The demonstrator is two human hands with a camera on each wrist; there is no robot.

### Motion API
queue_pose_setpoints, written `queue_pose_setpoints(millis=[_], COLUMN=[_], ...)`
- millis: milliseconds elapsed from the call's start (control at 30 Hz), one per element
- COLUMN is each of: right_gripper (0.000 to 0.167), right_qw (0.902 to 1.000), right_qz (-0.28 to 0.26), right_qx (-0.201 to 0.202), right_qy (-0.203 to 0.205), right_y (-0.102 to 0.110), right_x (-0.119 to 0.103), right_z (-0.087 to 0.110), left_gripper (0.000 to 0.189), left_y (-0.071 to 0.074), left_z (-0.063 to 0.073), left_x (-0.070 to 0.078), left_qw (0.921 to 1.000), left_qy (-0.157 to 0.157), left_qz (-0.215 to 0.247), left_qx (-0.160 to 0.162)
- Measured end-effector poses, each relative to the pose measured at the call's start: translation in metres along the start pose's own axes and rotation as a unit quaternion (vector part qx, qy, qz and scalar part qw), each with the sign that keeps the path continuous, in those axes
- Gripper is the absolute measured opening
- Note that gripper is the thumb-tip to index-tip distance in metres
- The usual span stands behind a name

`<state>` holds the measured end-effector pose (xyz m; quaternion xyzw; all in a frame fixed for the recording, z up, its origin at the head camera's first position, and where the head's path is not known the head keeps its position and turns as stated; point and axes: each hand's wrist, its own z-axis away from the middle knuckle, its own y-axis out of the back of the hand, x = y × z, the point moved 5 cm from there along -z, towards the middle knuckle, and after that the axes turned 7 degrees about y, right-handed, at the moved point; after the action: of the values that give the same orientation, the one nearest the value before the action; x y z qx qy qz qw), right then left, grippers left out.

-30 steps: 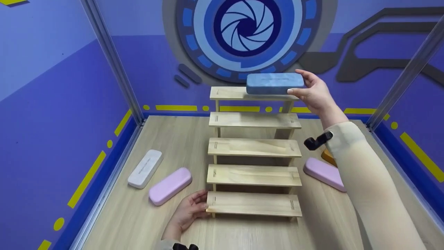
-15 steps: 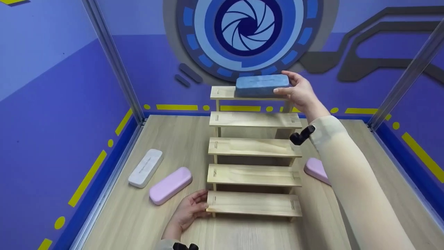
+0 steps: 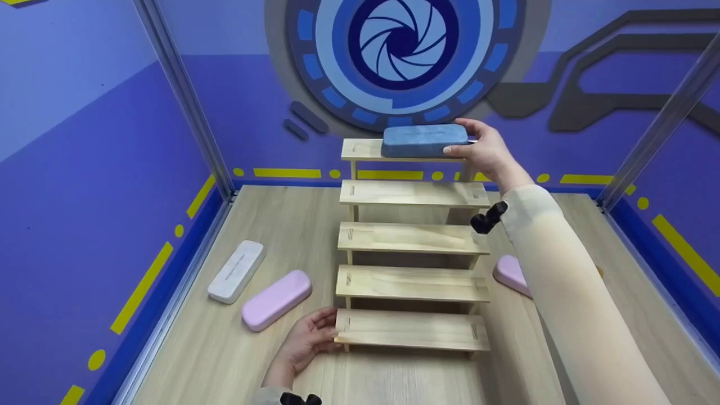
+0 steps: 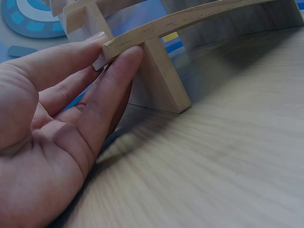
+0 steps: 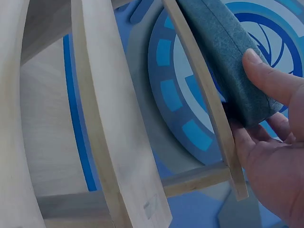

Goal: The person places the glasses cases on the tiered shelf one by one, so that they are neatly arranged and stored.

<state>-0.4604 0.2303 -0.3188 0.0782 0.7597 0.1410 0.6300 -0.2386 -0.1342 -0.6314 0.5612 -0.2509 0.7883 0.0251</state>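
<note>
A blue glasses case [image 3: 423, 142] lies lengthwise along the top step of a wooden stepped rack [image 3: 413, 239]. My right hand [image 3: 490, 151] holds the case by its right end, thumb on the front face and fingers behind. In the right wrist view the thumb presses the side of the case [image 5: 232, 61], right beside the top board's edge. Low on the left, my left hand [image 3: 305, 342] pinches the left end of the lowest step [image 3: 413, 329]. The left wrist view shows thumb and finger on either side of that board end [image 4: 114, 46].
Left of the rack, a white case [image 3: 236, 272] and a pink case [image 3: 277, 300] lie on the wooden table [image 3: 191, 360]. Another pink case [image 3: 511, 274] lies to the right, partly hidden by the right sleeve [image 3: 568, 281]. Purple-blue walls [image 3: 236, 112] stand around the table.
My right hand has brought the blue case leftward and then slightly down onto the top step. The left hand stays on the lowest step.
</note>
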Motion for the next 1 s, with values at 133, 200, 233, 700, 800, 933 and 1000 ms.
queue_pose_setpoints(millis=[133,200,233,700,800,933,1000], right_gripper=[0.081,0.081,0.080,0.082,0.083,0.083,0.084], right_qw=[0.9980,0.9964,0.9957,0.9885,0.9872,0.9861,0.9854], right_qz=[0.061,0.080,0.088,0.142,0.149,0.156,0.160], right_qx=[-0.019,-0.027,-0.030,-0.052,-0.057,-0.057,-0.057], right_qy=[0.003,0.005,0.004,0.009,0.008,0.008,0.009], right_y=[0.0014,0.0013,0.0013,-0.0002,0.0000,0.0000,-0.0002], right_x=[-0.0013,-0.0016,-0.0013,-0.0041,-0.0043,-0.0047,-0.0050], right_z=[0.0012,0.0012,0.0009,-0.0022,-0.0023,-0.0022,-0.0025], left_gripper=[0.073,0.072,0.072,0.074,0.074,0.071,0.070], left_y=[0.0001,0.0000,0.0000,0.0001,0.0004,0.0008,0.0007], left_z=[-0.0002,-0.0001,0.0000,0.0002,-0.0003,-0.0003,0.0000], left_x=[0.0000,0.0003,0.0004,0.0003,-0.0001,-0.0004,-0.0004], left_qw=[1.0000,1.0000,1.0000,0.9999,0.9999,0.9999,0.9999], left_qy=[0.003,0.005,0.004,0.005,0.006,0.007,0.009], left_qz=[0.001,0.001,0.000,0.009,0.008,0.007,0.008], left_qx=[0.003,0.003,0.002,0.000,0.002,0.007,0.008])
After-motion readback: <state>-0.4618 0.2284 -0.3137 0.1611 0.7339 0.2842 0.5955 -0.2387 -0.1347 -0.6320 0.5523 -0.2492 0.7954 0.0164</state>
